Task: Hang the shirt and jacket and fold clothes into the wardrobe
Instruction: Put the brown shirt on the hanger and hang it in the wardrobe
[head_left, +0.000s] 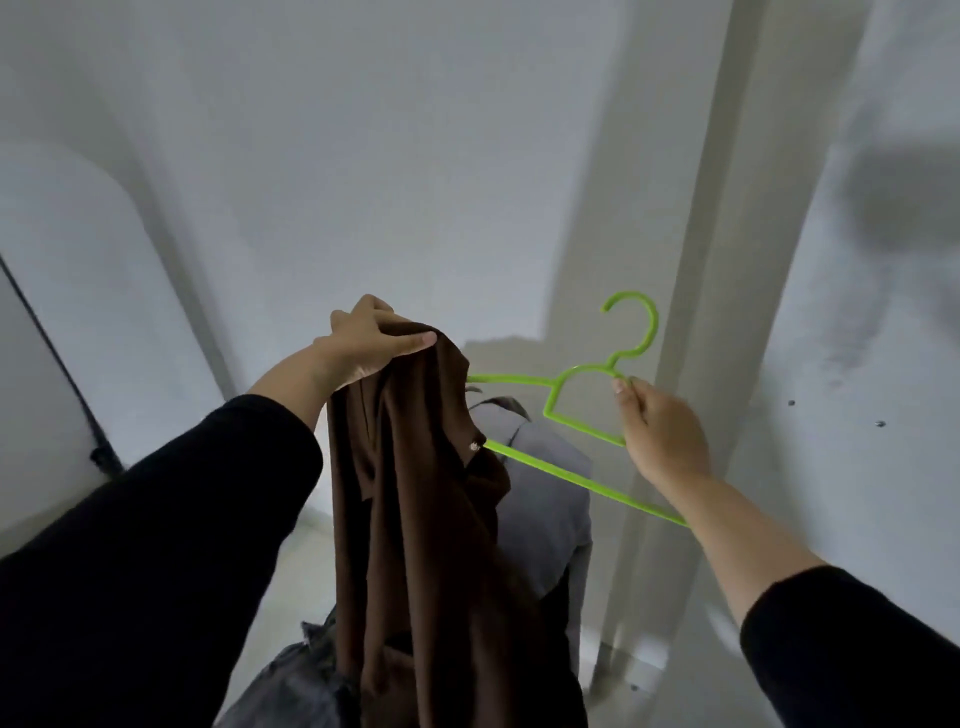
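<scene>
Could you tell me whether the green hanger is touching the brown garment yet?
Touching. The head view shows the hanger with its left end running into the garment.

matt brown cloth shirt (426, 519), seemingly plastic hanger (576, 470)

Left hand (366, 340) and right hand (660, 431) both raised, fingers curled (black sleeves pushed back).

Head camera looks forward, close above hands (519, 379).
</scene>
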